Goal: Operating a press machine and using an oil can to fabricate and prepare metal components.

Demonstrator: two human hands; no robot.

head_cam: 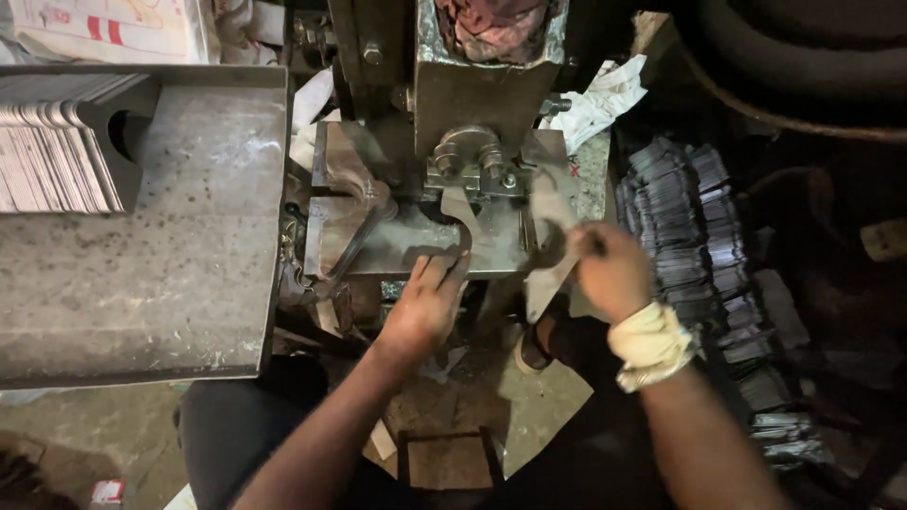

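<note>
My left hand [427,304] rests at the front edge of the press bed [378,247], fingertips on a flat metal blank [460,215] lying under the die [468,151]. My right hand [609,274], blurred, grips another flat metal piece [550,227] just right of the die; a cloth band wraps that wrist. The press body [472,90] rises behind the bed.
A grey metal tray [189,246] on the left holds a row of stacked flat blanks [52,156]. A heap of dark stamped pieces [699,255] lies at the right. White rag [605,99] beside the press. My legs and the dirty floor show below.
</note>
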